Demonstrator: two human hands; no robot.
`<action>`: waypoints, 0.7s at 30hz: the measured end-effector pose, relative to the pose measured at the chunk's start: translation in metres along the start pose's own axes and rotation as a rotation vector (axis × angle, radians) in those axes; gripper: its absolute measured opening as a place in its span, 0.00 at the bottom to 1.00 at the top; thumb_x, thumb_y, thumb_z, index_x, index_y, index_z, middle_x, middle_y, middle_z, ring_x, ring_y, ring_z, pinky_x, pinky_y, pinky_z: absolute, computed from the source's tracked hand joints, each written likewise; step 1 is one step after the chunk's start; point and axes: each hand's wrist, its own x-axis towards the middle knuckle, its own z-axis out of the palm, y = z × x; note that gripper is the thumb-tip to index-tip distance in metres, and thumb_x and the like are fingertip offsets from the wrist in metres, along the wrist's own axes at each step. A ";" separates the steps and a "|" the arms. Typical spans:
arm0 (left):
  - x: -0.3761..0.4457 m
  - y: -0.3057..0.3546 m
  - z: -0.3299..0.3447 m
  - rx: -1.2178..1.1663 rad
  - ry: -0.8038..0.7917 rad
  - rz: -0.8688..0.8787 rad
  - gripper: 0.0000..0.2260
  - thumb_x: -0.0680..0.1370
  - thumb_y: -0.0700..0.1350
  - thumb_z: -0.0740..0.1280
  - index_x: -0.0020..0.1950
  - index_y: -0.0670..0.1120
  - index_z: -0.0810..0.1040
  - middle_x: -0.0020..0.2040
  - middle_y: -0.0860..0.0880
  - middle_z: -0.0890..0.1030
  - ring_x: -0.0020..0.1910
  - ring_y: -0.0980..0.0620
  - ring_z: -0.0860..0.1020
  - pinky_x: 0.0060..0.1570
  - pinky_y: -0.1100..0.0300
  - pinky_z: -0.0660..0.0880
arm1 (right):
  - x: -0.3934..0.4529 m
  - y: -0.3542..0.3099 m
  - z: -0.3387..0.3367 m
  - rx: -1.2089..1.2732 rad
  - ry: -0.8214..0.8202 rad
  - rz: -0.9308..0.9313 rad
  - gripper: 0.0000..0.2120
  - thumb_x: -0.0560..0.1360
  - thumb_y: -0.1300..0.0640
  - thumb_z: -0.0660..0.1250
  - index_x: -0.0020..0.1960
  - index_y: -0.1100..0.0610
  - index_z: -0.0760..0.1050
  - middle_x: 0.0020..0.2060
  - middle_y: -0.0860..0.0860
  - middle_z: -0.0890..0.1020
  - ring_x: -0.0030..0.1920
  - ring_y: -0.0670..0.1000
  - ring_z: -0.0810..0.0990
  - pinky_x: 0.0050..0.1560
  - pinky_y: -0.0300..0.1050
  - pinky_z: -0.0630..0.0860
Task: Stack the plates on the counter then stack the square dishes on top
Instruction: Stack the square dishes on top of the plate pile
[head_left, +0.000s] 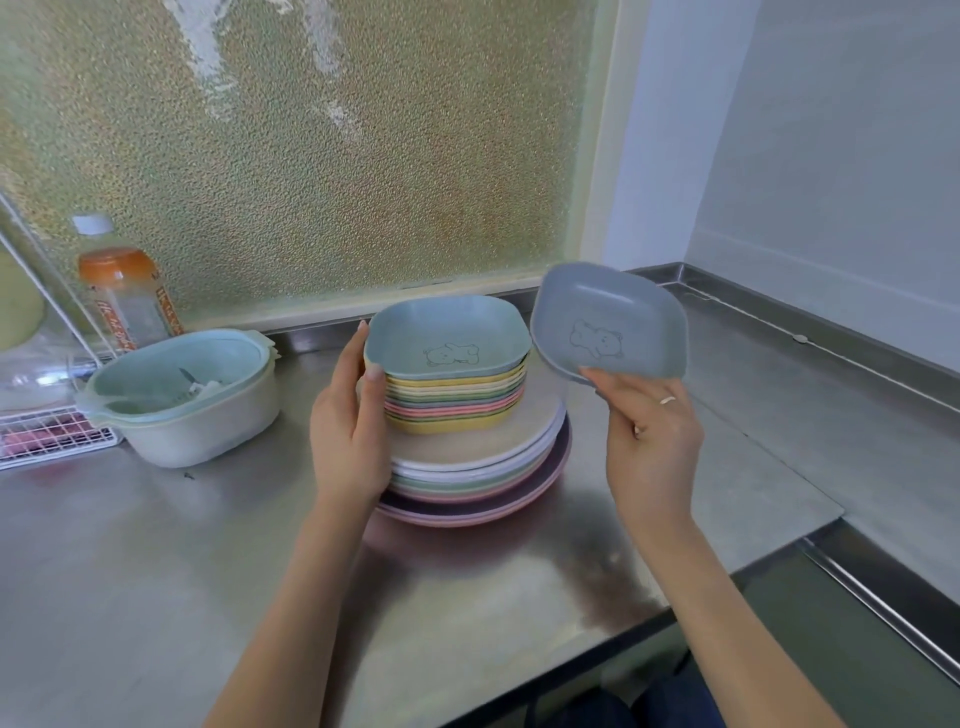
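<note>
Right hand (652, 441) grips bear-printed grey square dish (610, 325).

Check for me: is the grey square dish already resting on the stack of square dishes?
No, the right hand holds the grey square dish tilted in the air, to the right of the stack of square dishes.

Square dishes (457, 395): top one pale blue-green with a line-drawn bear, below it yellow, cream, green, pink and yellow again; the tilted dish (608, 325) near the worktop's back edge is grey-blue with the same bear. Round plates (483, 467): beige on top, then white, lilac, green, pink, dark purple (bottom rim pink). Steel-grey worktop (156, 571), pale mint tub (182, 400) and orange-capped bottle (124, 296) at its left edge.
</note>
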 end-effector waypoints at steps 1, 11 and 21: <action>0.000 0.000 0.000 -0.002 0.001 0.003 0.23 0.79 0.53 0.54 0.71 0.45 0.69 0.37 0.72 0.75 0.43 0.79 0.71 0.44 0.81 0.64 | 0.002 -0.005 -0.001 0.025 0.012 -0.006 0.20 0.69 0.76 0.66 0.52 0.57 0.82 0.47 0.51 0.84 0.51 0.55 0.76 0.55 0.33 0.70; 0.000 0.002 0.000 -0.002 -0.002 0.001 0.25 0.78 0.55 0.53 0.71 0.45 0.68 0.37 0.78 0.72 0.41 0.78 0.71 0.44 0.81 0.65 | 0.015 -0.044 0.010 0.145 -0.003 -0.182 0.15 0.72 0.71 0.64 0.53 0.57 0.82 0.46 0.48 0.82 0.48 0.56 0.76 0.53 0.44 0.73; 0.002 0.002 -0.001 0.010 0.004 -0.005 0.25 0.77 0.57 0.53 0.71 0.48 0.68 0.35 0.71 0.74 0.42 0.78 0.71 0.44 0.81 0.65 | 0.015 -0.068 0.036 0.208 -0.133 -0.191 0.18 0.71 0.70 0.62 0.54 0.54 0.82 0.45 0.50 0.84 0.48 0.52 0.74 0.50 0.51 0.76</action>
